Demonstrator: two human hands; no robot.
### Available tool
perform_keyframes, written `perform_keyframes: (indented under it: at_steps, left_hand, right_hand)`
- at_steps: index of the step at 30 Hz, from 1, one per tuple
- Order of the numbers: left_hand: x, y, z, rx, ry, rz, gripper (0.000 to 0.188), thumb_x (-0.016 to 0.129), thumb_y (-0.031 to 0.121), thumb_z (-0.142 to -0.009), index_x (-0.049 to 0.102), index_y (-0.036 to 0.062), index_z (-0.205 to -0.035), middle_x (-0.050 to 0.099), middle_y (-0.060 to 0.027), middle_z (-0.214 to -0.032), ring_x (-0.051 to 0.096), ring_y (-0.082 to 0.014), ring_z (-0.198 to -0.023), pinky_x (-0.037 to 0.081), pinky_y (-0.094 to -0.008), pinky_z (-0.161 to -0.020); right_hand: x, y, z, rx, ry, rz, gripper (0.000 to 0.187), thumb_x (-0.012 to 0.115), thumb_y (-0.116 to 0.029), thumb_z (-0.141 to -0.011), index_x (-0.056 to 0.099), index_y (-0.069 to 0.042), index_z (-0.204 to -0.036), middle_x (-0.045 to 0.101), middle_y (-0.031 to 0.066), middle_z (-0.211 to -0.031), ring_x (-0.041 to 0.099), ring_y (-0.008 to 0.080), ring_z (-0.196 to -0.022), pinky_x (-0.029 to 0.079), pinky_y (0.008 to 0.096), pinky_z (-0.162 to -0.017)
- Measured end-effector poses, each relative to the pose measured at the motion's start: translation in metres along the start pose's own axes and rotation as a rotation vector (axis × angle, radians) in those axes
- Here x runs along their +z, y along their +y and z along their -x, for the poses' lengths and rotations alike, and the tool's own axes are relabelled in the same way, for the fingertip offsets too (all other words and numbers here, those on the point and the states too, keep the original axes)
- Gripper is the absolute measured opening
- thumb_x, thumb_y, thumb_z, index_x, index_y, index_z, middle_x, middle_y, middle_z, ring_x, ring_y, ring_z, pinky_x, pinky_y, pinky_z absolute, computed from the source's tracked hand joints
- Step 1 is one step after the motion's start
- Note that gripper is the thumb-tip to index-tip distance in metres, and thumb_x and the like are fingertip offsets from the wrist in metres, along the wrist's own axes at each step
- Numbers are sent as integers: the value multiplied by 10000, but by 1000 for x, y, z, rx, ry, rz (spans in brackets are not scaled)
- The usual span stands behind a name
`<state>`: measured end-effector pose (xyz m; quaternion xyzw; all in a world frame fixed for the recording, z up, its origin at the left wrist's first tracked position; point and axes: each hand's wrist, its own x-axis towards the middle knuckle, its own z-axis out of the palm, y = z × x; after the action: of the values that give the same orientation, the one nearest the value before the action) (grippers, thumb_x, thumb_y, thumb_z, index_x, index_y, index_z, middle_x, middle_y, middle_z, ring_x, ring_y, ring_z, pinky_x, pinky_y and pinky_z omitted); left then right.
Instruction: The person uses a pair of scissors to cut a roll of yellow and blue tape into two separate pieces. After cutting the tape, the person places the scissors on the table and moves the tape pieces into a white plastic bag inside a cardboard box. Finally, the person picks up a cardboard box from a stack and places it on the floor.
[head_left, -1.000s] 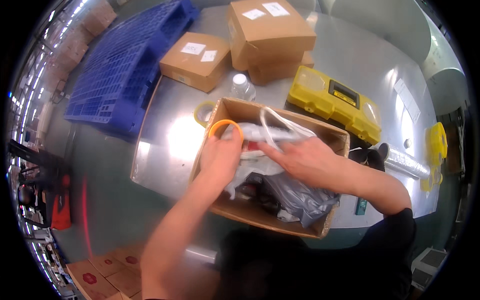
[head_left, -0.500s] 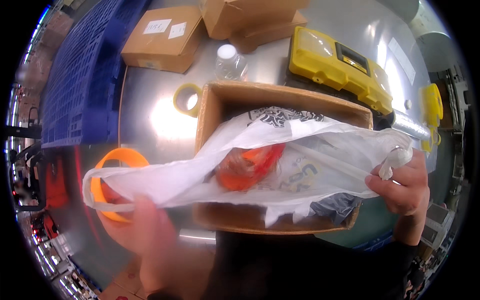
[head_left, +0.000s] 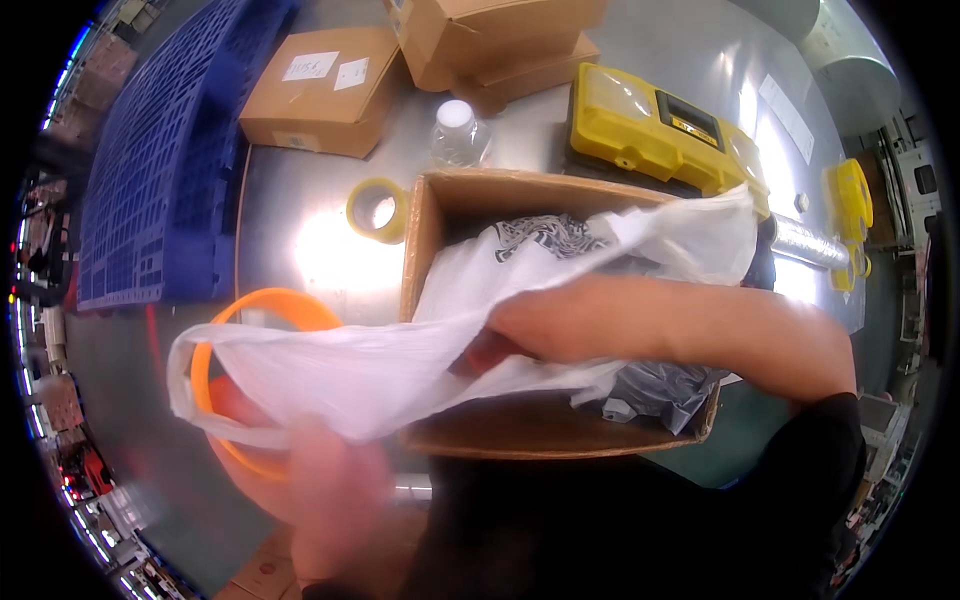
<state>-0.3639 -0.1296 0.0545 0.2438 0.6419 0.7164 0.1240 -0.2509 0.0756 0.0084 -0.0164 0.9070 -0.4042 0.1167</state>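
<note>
A white plastic bag (head_left: 330, 375) lies stretched across an open cardboard box (head_left: 560, 440), its printed side slumped inside. At the left, my left hand (head_left: 340, 475), blurred by motion, is closed on the bag's edge near its handle loop. An orange ring (head_left: 290, 305) sits at that hand and passes through the loop; whether the fingers also grip it is hard to make out. My right hand (head_left: 540, 325) reaches from the right into the bag's mouth, and its fingers are hidden by the plastic. A grey plastic bag (head_left: 660, 390) rests in the box's near right corner.
Beyond the box stand a bottle with a white cap (head_left: 457, 130) and a yellow tool case (head_left: 650, 130). A yellow tape roll (head_left: 378, 210) lies left of the box. Cardboard boxes (head_left: 320, 85) are at the back, a blue plastic pallet (head_left: 160, 180) at the left.
My right hand has let go of the bag's right end and moved left into its mouth. The orange and red object seen inside the bag is now hidden. The bag's right end has sagged.
</note>
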Motion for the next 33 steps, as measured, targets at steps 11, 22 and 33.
perform_keyframes:
  at_steps: [11,22,33]
  left_hand:
    - [-23,3,4,-60,68,95,581,505,240,-945,314,2,-1440,485,-175,-1355,511,-294,-1237,378,-483,-1093]
    - [-67,8,50,103,66,-245,476,544,216,-948,414,-42,-1326,533,-199,-1253,546,-312,-1122,415,-457,-979]
    - [-25,38,49,-421,142,570,428,626,125,-924,469,-60,-1276,579,-227,-1189,606,-275,-1041,516,-403,-911]
  right_hand:
    - [2,-12,71,-254,75,395,120,614,-141,-748,543,-46,-763,542,94,-751,613,234,-603,525,363,-509]
    - [-27,-3,110,163,109,-201,259,685,-101,-694,632,-99,-948,622,110,-851,628,311,-817,523,397,-691]
    - [-32,-26,106,-383,-58,-97,138,624,-102,-740,574,-40,-853,511,32,-668,582,217,-576,452,330,-459]
